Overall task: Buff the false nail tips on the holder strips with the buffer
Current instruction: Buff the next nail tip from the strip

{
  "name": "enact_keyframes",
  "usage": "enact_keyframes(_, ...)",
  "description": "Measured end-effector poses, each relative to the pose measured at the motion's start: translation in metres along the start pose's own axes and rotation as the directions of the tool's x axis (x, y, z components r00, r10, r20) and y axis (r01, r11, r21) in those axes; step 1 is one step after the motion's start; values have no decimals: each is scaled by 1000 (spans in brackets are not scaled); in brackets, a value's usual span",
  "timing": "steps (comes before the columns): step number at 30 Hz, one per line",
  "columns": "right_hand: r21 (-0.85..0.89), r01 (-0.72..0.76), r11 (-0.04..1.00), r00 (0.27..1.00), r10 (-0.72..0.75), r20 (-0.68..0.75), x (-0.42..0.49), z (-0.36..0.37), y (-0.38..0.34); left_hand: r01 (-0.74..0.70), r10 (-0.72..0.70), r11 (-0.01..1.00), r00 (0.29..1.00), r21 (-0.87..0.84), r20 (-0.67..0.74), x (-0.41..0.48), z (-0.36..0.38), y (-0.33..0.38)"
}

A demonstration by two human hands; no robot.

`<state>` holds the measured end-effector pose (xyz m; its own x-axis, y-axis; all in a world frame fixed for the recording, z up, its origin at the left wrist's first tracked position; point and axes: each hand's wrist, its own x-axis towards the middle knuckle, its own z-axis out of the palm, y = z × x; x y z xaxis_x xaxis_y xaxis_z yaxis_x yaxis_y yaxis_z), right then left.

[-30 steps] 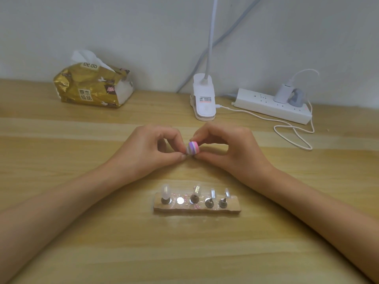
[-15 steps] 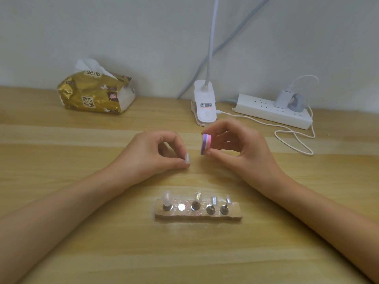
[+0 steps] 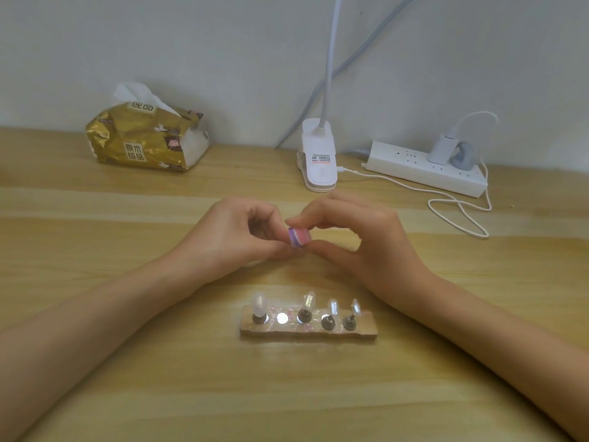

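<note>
Mid-buffing: gripping the pink-and-purple striped buffer block point(image 3: 299, 239) between right hand point(image 3: 360, 237) thumb and forefinger, at 3 o'clock of the left hand point(image 3: 229, 237), which is curled into a pinch against it; cannot tell what that pinch holds, likely a tip. Next calls for short light strokes, then seating the piece on the bare magnet point(image 3: 281, 319). At 6 o'clock, on the wooden holder strip point(image 3: 363, 333), four clear glossy nail tips point(image 3: 258, 303) standing upright.
</note>
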<state>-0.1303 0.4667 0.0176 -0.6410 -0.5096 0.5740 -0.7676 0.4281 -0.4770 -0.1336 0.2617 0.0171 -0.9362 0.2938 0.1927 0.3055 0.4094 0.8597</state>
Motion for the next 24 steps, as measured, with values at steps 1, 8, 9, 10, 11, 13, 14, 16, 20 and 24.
enact_keyframes(1, 7, -29, 1000, 999, 29, 13, 0, 0, 0, -4, 4, 1000, 1000, 3, -6, 0, 0, 0)
enact_keyframes(8, -60, 45, 997, 999, -46, 0, 2, 1, 2, -21, 21, 999, 1000, 31, -13, -1, 0, -2)
enact_keyframes(9, -46, 20, 999, 1000, -21, -7, 2, 0, 3, -14, 14, 999, 1000, 29, -16, 0, 0, -2)
enact_keyframes(10, -32, 11, 999, 1000, -11, -18, 1, -1, 3, -11, 11, 1000, 1000, 30, -13, 0, 1, -2)
enact_keyframes(11, -28, 20, 999, 999, -21, -28, 0, -1, 2, -14, 14, 999, 1000, 31, -9, 0, 1, -1)
enact_keyframes(13, -37, 43, 998, 999, -43, -20, 0, 0, 2, -22, 22, 999, 1000, 30, -13, 0, 0, -1)
enact_keyframes(14, -26, 13, 1000, 1000, -13, -8, 1, 0, 2, -21, 21, 999, 1000, 30, -16, 0, 0, -2)
enact_keyframes(16, 39, -69, 997, 998, 69, -6, 2, -2, 3, -19, 20, 999, 1000, 40, -19, 0, 0, -1)
enact_keyframes(20, -10, 34, 999, 999, -34, -21, 3, 0, 1, -28, 29, 999, 1000, 37, -6, -1, 0, -1)
enact_keyframes(24, 28, -1, 1000, 999, 2, -34, 1, -2, 0, -37, 37, 998, 999, 48, -10, -1, 1, -1)
